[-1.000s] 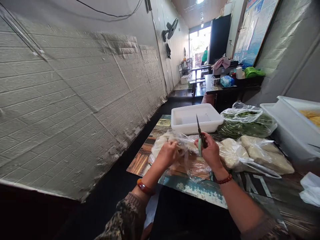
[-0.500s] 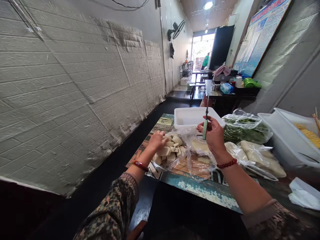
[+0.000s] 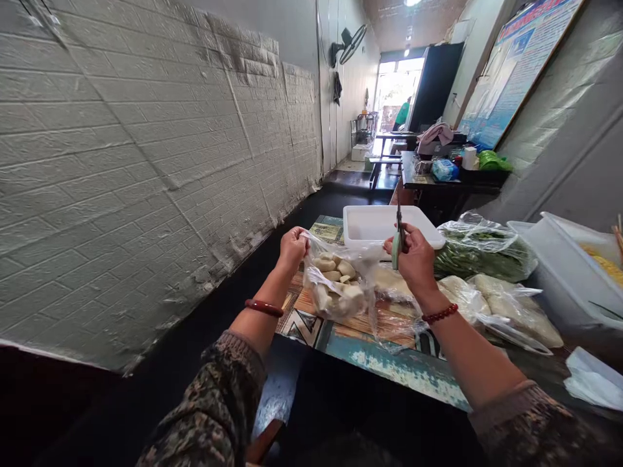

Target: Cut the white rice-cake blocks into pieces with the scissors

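My left hand [image 3: 293, 250] is closed on the gathered edge of a clear plastic bag [image 3: 324, 288], raised at the left of the table. Pale, smooth-cut chunks [image 3: 344, 268] of some food lie inside; their kind I cannot tell. My right hand [image 3: 415, 259] grips scissors [image 3: 396, 250] with pale green handles, blades pointing up and seen nearly edge-on. Its thumb and fingertips are close to the bag's plastic at the right; whether they pinch it I cannot tell. Between my hands, a flat pale slab in clear plastic [image 3: 392, 282] lies on the patterned table [image 3: 360, 353].
A white plastic tub [image 3: 370, 217] stands behind the bag. To the right are a bag of green leaves [image 3: 479, 253], bagged pale food [image 3: 516, 305], a large translucent bin [image 3: 559, 272] and crumpled white tissue [image 3: 594, 379]. A brick-patterned wall [image 3: 146, 162] runs along the left.
My left hand has gone from resting on the chunks to pulling the bag's edge up and left. Plastic now partly covers the chunks. The scissors in my right hand have tilted and dipped slightly.
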The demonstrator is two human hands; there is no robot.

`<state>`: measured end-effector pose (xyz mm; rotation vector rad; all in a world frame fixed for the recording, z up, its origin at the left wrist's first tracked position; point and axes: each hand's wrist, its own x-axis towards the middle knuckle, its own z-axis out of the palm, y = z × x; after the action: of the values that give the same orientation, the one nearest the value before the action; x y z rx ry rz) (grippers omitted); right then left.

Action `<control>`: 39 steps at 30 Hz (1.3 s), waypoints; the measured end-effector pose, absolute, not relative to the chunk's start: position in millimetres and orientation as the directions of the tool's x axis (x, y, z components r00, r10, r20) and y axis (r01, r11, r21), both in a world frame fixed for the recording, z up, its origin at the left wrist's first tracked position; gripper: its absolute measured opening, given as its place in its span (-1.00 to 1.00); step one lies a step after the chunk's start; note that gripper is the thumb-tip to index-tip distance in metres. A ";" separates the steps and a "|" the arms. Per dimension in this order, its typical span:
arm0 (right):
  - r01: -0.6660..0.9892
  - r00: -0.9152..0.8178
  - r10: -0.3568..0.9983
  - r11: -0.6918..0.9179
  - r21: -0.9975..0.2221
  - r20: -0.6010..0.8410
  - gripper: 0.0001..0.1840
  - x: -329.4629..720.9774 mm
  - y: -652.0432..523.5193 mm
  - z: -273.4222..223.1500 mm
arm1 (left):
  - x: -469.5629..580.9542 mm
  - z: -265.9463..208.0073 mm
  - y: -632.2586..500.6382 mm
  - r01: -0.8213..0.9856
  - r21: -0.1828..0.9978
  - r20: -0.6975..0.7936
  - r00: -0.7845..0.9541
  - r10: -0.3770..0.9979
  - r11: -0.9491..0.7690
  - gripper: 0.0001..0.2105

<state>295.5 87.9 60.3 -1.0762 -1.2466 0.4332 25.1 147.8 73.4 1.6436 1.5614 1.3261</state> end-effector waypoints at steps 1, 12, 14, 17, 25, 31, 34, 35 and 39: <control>0.294 0.316 0.778 0.464 -0.835 0.543 -0.43 295.8 88.4 58.8 | 23.4 71.0 145.5 0.432 0.878 0.287 -0.131 0.949 -0.206 -0.84; 0.514 0.282 0.767 0.387 -0.766 0.577 -0.52 308.2 102.8 46.0 | 37.6 72.1 55.9 0.600 0.417 0.491 0.483 0.725 -0.683 -0.68; 0.543 0.303 0.769 0.346 -0.765 0.562 -0.54 312.8 105.2 45.0 | 51.2 65.2 39.0 0.599 0.368 0.377 0.602 0.703 -0.711 -0.64; 0.572 0.330 0.762 0.308 -0.760 0.557 -0.55 325.6 103.7 44.3 | 53.8 51.1 23.1 0.670 0.318 0.137 0.668 0.732 -0.671 -0.86; 0.553 0.346 0.766 0.301 -0.777 0.542 -0.60 362.6 56.7 48.7 | 45.5 59.0 12.1 0.767 0.337 0.065 0.560 0.826 -0.547 -0.75; 0.288 0.241 0.910 0.265 -0.920 0.337 -0.59 340.7 -7.8 8.3 | 125.4 59.5 36.9 0.481 0.531 0.231 0.710 0.665 -0.698 -0.75; 0.434 0.329 0.862 0.225 -0.873 0.385 -0.60 330.2 -22.3 -19.0 | 164.2 45.7 61.8 0.427 0.536 0.227 0.758 0.612 -0.728 -0.77; 0.452 0.356 0.846 0.215 -0.865 0.397 -0.59 329.2 -24.4 -26.2 | 174.4 41.4 70.6 0.475 0.495 0.206 0.750 0.629 -0.728 -0.75; 0.461 0.379 0.844 0.184 -0.868 0.380 -0.57 332.6 -28.9 -42.8 | 198.4 33.1 99.3 0.712 0.239 0.107 0.657 0.747 -0.660 -0.72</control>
<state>332.6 -28.9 -42.8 -1.4520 -1.2503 0.4053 198.4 99.3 33.1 2.6963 1.1980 0.2930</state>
